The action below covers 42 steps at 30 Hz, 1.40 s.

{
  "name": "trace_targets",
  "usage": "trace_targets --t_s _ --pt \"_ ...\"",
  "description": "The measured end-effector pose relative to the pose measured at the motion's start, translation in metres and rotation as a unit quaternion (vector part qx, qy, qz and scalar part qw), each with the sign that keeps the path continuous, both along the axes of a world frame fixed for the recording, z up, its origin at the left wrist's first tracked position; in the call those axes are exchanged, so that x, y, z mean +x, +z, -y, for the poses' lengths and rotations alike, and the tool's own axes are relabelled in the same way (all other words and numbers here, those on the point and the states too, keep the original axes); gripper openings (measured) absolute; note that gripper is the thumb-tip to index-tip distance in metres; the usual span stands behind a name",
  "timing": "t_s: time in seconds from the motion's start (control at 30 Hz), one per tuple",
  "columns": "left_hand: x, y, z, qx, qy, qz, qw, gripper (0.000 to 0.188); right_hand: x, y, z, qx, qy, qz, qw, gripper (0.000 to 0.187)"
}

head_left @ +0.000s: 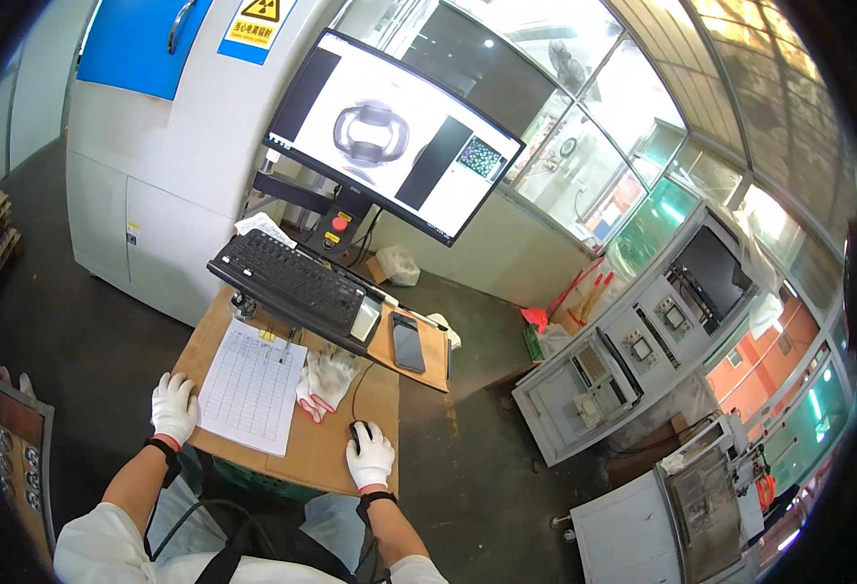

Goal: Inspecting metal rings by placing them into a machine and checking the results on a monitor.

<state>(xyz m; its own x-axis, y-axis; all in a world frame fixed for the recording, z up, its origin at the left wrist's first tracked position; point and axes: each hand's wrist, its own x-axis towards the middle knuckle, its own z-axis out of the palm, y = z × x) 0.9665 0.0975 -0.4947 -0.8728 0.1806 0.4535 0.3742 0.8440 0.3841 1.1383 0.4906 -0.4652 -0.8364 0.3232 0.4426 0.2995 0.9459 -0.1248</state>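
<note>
My left hand [174,410], in a white knit glove, lies on the cardboard-topped table [326,457] at its left edge, fingers slightly apart and holding nothing. Beside it is a printed form sheet [248,389] with a grid, and a pen [286,351] rests on the sheet's upper right. My right hand [371,457], gloved the same way, covers a black computer mouse [353,435], mostly hidden beneath it. Between the hands, past the sheet, lies a spare pair of white gloves [327,378] with red cuffs. A monitor [390,131] displays a grey X-ray-like picture of a ring-shaped part.
Beyond the table, a black keyboard [292,282] sits on a raised tray, with a phone [407,343] on a wooden board beside it. A red stop button [340,224] is below the monitor. A large pale cabinet [156,185] stands left; a grey control console [584,380] stands right.
</note>
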Motion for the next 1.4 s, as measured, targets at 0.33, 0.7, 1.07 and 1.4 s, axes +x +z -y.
trace_targets --t_s 0.33,0.7,1.07,1.4 --pt "0.0012 0.0037 -0.0011 0.011 0.0 0.031 0.999 0.033 -0.0009 0.0043 0.0012 -0.008 0.004 0.006 1.0 0.043" --pt "-0.0033 -0.006 0.0009 0.004 0.002 0.02 1.0 0.034 -0.0013 -0.0003 -0.0007 -0.008 0.01 0.006 1.0 0.046" --pt "-0.0005 -0.0001 -0.001 -0.002 0.002 0.019 1.0 0.032 -0.0012 0.0005 -0.0011 -0.019 -0.005 0.0 1.0 0.05" --pt "0.0008 0.0021 -0.0001 0.006 0.0 0.024 1.0 0.031 -0.0009 0.0005 -0.0009 -0.016 0.001 -0.013 1.0 0.05"
